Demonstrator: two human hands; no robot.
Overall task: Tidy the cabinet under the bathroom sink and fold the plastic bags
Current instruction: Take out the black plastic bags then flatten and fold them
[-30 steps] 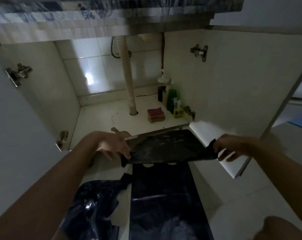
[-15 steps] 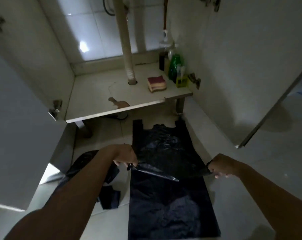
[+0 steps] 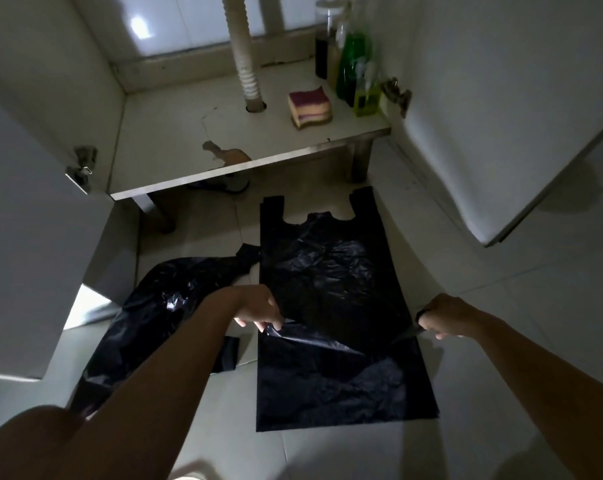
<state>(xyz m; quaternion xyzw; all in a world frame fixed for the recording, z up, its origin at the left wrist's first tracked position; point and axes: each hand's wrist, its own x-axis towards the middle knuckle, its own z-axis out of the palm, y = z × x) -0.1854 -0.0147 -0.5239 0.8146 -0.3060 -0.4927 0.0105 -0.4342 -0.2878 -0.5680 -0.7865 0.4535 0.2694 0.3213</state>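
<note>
- Nearest, down on the floor (image 3: pixel 500 278): flat black plastic (image 3: pixel 345 389), spread out under the held bag's near edge.
- Pinching the near left corner of the black plastic bag (image 3: pixel 334 268) with the left hand (image 3: pixel 258 308); gripping the near right corner with the right hand (image 3: pixel 445 318), fingers curled tight.
- Holding that bag stretched and low, handles toward the cabinet.
- Just left, touching it: crumpled black bag (image 3: pixel 154 306).
- Farther, on the cabinet shelf (image 3: pixel 168 133): sponge (image 3: pixel 309 105), drain pipe (image 3: pixel 246 71), bottles (image 3: pixel 353 60) in the right corner.

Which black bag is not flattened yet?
The crumpled bag on the far left, by the open cabinet door; the flat bag pinched by the left hand and right hand lies spread beside it.
</note>
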